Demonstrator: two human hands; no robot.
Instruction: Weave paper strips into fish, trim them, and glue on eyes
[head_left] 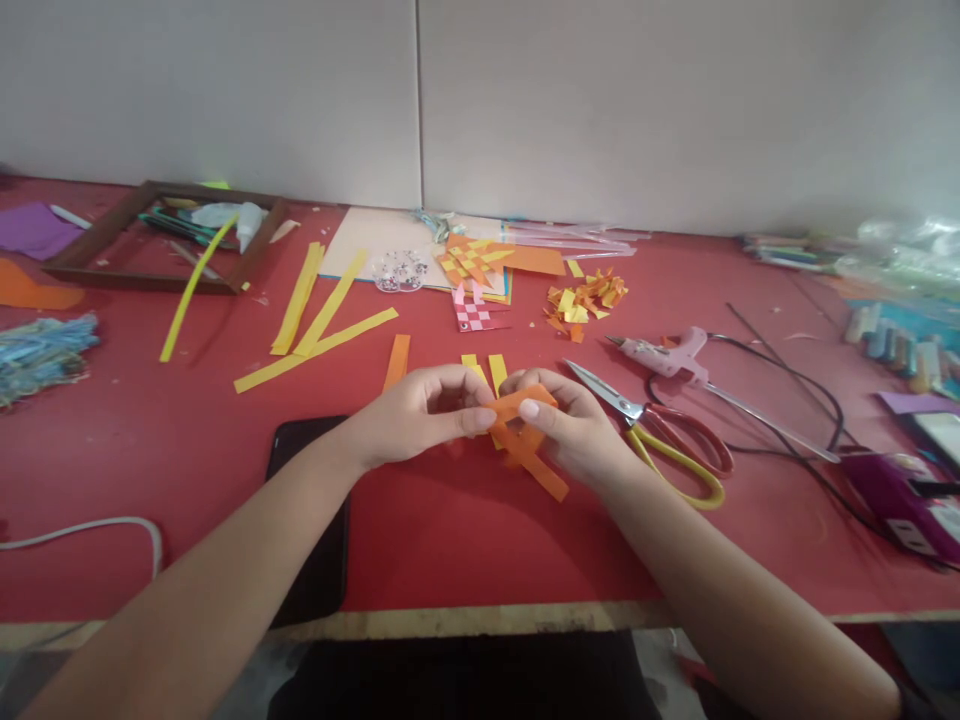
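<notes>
Between my two hands is a set of orange paper strips (541, 474), folded over each other, with yellow strips (496, 370) showing behind. My left hand (431, 410) pinches the strips' left side between thumb and fingers. On the other side, my right hand (574, 420) is closed on the folded orange paper, its thumb pressed flat on the front. How the strips cross beneath my fingers is partly hidden. Scissors (637, 412) with one red and one yellow handle lie just right of my right hand. A loose orange strip (397, 360) rests beyond my left hand.
A black phone or tablet (307, 560) lies under my left forearm. Farther back are long yellow strips (300, 300), a woven pink paper fish (474, 312) and paper scraps (589, 300). A pink glue gun (675, 357) with its cord is at right; a brown frame (97, 235) is at left.
</notes>
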